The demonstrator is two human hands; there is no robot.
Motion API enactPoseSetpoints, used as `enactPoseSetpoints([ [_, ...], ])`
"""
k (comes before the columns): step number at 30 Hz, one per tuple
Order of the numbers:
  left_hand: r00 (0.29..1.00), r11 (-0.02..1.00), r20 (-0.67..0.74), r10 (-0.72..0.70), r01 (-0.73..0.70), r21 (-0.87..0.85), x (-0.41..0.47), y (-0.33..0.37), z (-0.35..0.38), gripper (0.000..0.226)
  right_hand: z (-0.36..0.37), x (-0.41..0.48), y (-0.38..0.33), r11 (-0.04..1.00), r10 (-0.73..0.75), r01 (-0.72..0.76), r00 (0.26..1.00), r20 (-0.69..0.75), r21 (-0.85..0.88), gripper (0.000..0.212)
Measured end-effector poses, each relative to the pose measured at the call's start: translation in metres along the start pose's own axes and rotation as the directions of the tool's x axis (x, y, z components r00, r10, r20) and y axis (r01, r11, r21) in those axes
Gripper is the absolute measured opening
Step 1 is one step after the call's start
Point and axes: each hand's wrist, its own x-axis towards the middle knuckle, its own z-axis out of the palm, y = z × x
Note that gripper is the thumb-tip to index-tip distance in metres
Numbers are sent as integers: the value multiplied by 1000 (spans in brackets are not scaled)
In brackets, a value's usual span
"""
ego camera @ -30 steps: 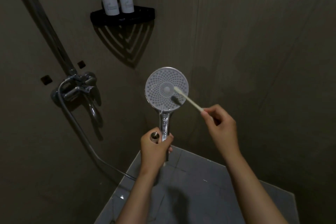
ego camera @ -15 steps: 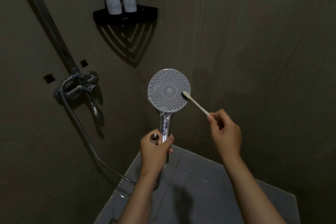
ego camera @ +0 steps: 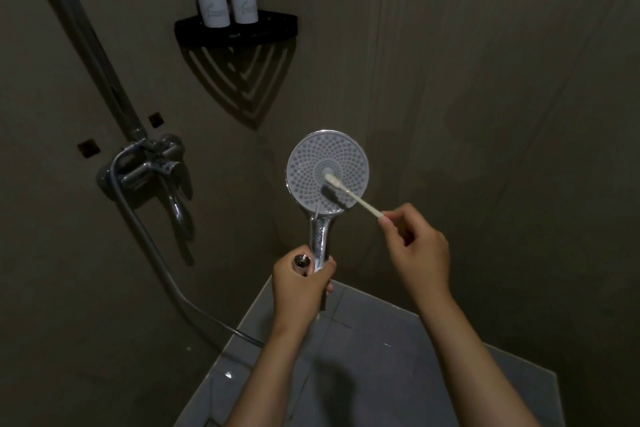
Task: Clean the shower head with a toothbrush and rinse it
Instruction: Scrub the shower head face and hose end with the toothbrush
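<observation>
Gripping the shower head (ego camera: pixel 327 172), the left hand (ego camera: pixel 299 291) hides its lower handle.

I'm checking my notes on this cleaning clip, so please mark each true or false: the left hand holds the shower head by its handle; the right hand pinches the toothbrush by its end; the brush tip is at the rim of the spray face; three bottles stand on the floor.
1. The left hand grips the shower head by its handle. True.
2. The right hand pinches the end of the toothbrush with its fingers. True.
3. The brush tip is at the rim of the spray face. False: it lies near the centre.
4. Three bottles stand on the floor. False: two dark bottles stand on the corner shelf.
</observation>
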Motion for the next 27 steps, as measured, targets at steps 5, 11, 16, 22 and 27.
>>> enactPoseSetpoints([
  [5, 1000, 999, -26, -4, 3, -35, -2, 4, -1, 42, 4, -6, 6, 996, 36, -37, 999, -24, -77, 13],
  [11, 999, 998, -49, -19, 16, -55, -4, 8, -6, 44, -1, -8, 17, 992, 92, -95, 995, -36, -87, 15],
  [16, 998, 999, -55, -30, 28, -42, -4, 6, -6, 44, -6, -11, 17, 992, 92, -95, 995, -35, -84, 16],
  [22, 999, 999, -44, -26, 24, -38, 1, 3, -5, 51, 1, -4, 2, 997, 10, -8, 999, 33, -72, 13],
  [27, 999, 999, -23, -28, 28, -18, -3, 5, -2, 36, 7, -5, 3, 989, 12, -7, 999, 35, -147, 14],
])
